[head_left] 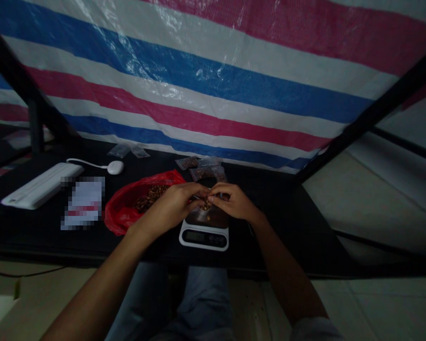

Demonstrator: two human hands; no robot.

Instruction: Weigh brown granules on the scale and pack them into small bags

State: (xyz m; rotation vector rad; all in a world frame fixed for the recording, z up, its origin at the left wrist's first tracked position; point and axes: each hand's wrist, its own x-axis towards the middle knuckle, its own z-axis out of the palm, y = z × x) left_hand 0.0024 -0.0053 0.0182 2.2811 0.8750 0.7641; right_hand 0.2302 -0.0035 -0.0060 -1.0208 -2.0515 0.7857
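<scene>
Above a white digital kitchen scale [204, 237], my left hand [184, 201] and my right hand [234, 201] meet with fingertips pinched together. Between them is a small clear plastic bag [206, 205] with brown striped pieces in it, partly hidden by the fingers. A single small brown piece [208, 218] lies on the scale's dark plate. To the left, partly behind my left forearm, an open red plastic bag [122, 215] holds a heap of similar brown pieces [155, 193]. Behind my hands lie several filled clear bags [202, 173].
Flat clear bags [120, 150] lie at the back left of the black table [284, 246]. A white power strip [42, 185], a round white object on a cord [115, 167] and a blurred-out packet [83, 203] are at left. A striped plastic sheet [199, 85] hangs behind.
</scene>
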